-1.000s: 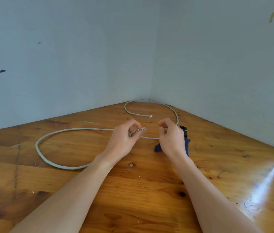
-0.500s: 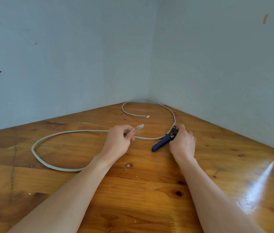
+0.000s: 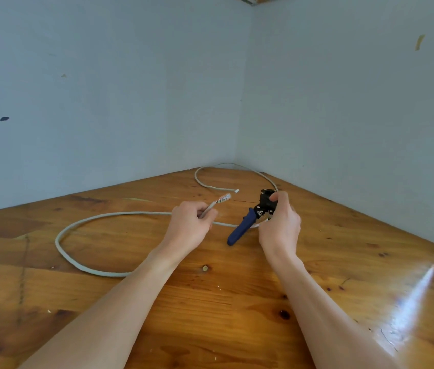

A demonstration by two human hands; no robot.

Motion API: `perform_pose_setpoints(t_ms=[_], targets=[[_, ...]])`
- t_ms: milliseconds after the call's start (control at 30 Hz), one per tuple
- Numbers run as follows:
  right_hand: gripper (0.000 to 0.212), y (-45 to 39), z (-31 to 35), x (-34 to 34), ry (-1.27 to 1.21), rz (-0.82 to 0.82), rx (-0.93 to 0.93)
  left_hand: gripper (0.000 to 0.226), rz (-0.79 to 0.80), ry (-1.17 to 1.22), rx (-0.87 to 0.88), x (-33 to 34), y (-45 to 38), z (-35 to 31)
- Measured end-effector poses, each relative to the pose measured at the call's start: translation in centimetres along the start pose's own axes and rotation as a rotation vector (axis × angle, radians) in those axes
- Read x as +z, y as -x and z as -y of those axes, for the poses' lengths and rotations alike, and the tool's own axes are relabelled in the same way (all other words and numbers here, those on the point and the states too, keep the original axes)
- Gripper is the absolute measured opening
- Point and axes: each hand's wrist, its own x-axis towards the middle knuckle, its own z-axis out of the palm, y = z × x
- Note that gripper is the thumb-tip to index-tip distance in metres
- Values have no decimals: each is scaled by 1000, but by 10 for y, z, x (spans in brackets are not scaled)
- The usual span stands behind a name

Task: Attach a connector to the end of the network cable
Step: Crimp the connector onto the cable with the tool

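While my left hand (image 3: 188, 230) is closed around the grey network cable (image 3: 77, 258) just behind its end, the clear connector (image 3: 224, 197) sits on that tip, raised above the bench (image 3: 210, 315) and pointing toward the back corner. My right hand (image 3: 279, 227) grips the crimping tool (image 3: 253, 217) at its black head, blue handle angled down to the wood. The cable loops toward the bench's left edge, its other end (image 3: 236, 191) lying near the back corner.
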Motion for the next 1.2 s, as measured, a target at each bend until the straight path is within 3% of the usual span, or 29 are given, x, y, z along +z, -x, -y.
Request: perform_pose_setpoints(t_ms=[300,567,667,767,833,900,1000,1133,1200], targets=[[64,27,27,21,-218,46,-142,31,22,82,-43,6,-1,-3],[63,25,27,18,-458,85,22,22,-82,25,65,6,1,-1],[61,17,26,13,-657,229,251,23,-102,15,98,1,0,-1],[41,12,21,10,-1119,553,605,21,-97,-14,123,-2,-1,-1],[35,14,17,7,-1226,787,676,18,-84,-6,137,-2,-1,0],[37,16,14,8,-1248,919,647,17,-75,8,155,-2,-1,0],[42,17,14,12,-1283,967,594,16,-59,4,184,-3,-3,0],[53,12,11,13,-1353,923,563,25,-70,68,147,-9,-8,-4],[57,9,9,13,-1361,888,562,27,-81,39,209,-12,-9,-6]])
